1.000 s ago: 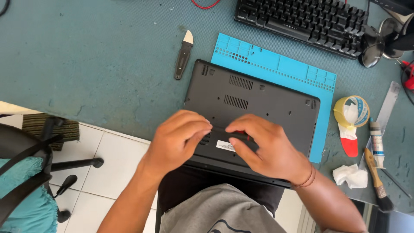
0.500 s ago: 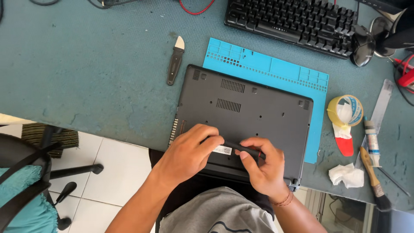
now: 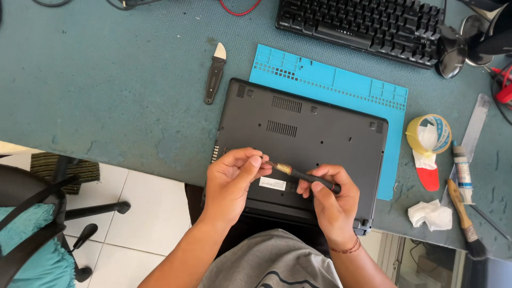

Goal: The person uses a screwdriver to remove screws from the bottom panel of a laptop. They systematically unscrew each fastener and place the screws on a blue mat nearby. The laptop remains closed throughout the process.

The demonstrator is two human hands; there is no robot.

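Note:
A black laptop [image 3: 314, 133] lies upside down, its base facing up, partly on a blue work mat [image 3: 341, 80] and hanging over the table's near edge. Above its near half, my right hand [image 3: 333, 205] grips the black handle of a small screwdriver [image 3: 304, 175] that has a gold collar. My left hand [image 3: 232, 178] pinches the screwdriver's tip end with its fingertips. A white label [image 3: 273, 184] on the laptop base shows between my hands.
A black-handled pry knife [image 3: 214, 74] lies left of the laptop. A black keyboard [image 3: 368, 24] sits at the back. At the right are a tape roll [image 3: 429, 133], a tube [image 3: 463, 170], a brush [image 3: 464, 216], crumpled tissue [image 3: 429, 213] and a metal ruler [image 3: 474, 128]. An office chair [image 3: 37, 213] stands lower left.
Both hands have lifted off the laptop base and drawn toward me. They now hold the screwdriver up between them, left fingertips at its tip.

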